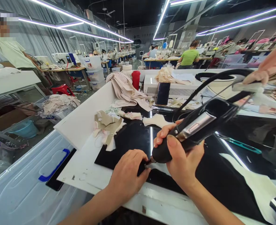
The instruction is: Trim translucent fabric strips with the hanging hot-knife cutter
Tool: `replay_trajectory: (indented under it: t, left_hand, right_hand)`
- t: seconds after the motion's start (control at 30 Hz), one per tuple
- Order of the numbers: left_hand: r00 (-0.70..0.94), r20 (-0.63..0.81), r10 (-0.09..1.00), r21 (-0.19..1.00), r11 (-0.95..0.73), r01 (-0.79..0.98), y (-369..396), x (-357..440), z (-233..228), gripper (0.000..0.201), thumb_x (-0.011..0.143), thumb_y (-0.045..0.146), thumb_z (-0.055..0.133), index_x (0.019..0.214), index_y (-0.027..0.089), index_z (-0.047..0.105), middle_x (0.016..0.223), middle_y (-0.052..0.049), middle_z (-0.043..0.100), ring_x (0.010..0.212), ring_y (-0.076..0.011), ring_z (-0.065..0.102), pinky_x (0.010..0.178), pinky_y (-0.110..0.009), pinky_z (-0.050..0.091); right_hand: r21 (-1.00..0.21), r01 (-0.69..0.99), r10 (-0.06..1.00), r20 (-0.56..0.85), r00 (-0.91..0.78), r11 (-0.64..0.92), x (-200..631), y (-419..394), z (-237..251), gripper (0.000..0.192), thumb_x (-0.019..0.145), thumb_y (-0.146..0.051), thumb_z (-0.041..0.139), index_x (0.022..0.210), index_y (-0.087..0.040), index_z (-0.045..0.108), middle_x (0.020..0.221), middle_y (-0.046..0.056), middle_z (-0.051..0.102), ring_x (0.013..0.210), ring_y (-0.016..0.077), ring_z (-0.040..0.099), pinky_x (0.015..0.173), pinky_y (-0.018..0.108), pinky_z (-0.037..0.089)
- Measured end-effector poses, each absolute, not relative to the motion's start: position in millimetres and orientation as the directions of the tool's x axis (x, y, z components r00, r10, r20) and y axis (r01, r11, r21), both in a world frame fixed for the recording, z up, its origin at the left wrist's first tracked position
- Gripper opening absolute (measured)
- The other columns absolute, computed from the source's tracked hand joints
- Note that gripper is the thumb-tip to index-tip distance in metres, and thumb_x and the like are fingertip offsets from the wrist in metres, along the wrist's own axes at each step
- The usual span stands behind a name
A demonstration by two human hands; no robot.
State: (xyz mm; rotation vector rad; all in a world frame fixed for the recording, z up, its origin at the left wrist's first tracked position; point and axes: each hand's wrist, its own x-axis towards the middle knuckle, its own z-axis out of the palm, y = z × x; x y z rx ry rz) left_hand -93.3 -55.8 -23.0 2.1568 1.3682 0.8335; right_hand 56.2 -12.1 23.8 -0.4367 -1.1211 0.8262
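Right now my right hand [182,156] grips the tool [194,129], tip down on the surface [128,140]. My left fingers [138,162] pinch a small dark piece [141,168] beside it. Pieces [107,126] lie heaped behind, seemingly undone.

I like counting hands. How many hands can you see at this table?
3: left hand pressing the black sheet, right hand gripping the black tool, another person's hand top right. Others may be hidden.
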Motion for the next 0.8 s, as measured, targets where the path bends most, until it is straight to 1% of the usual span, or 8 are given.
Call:
replay_trajectory:
  t: [0.13,0.23,0.5,0.8]
  left_hand:
    - [0.273,0.290,0.917,0.728,-0.397,0.559,-54.8,-96.0,-22.5,0.021,0.095,0.006,0.051,0.105,0.023,0.058,0.107,-0.001,0.067,0.100,-0.0195,0.063,0.091,-0.034,0.050]
    - [0.234,0.306,0.923,0.765,-0.385,0.516,-54.7,-98.2,-22.3,0.023,0.097,0.006,0.044,0.103,0.023,0.058,0.104,-0.001,0.066,0.097,-0.0174,0.064,0.089,-0.031,0.050]
    - [0.228,0.304,0.925,0.768,-0.379,0.517,-53.8,-97.7,-24.2,0.025,0.098,0.007,0.041,0.102,0.023,0.060,0.102,-0.002,0.066,0.095,-0.0178,0.064,0.088,-0.031,0.050]
    - [0.248,0.331,0.910,0.737,-0.414,0.534,-54.2,-97.8,-26.9,0.028,0.096,0.002,0.042,0.101,0.022,0.060,0.102,-0.002,0.067,0.095,-0.0171,0.064,0.088,-0.030,0.051]
  right_hand:
    - [-0.699,-0.334,0.773,0.602,0.201,0.632,55.8,-12.7,25.2,0.027,0.094,-0.027,0.076,0.110,-0.029,0.054,0.086,-0.005,0.066,0.064,0.0144,0.062,0.057,0.032,0.052]
    - [-0.713,-0.339,0.788,0.576,0.216,0.614,57.6,-14.7,26.9,0.030,0.092,-0.028,0.078,0.110,-0.029,0.055,0.085,-0.005,0.066,0.064,0.0143,0.062,0.057,0.031,0.053]
    - [-0.716,-0.364,0.801,0.565,0.198,0.595,57.3,-20.3,27.8,0.035,0.090,-0.032,0.080,0.114,-0.029,0.054,0.084,-0.005,0.066,0.062,0.0142,0.063,0.056,0.031,0.053]
    - [-0.713,-0.350,0.792,0.579,0.194,0.607,52.6,-20.1,26.0,0.025,0.093,-0.026,0.075,0.101,-0.029,0.052,0.084,-0.006,0.066,0.061,0.0127,0.063,0.052,0.028,0.052]
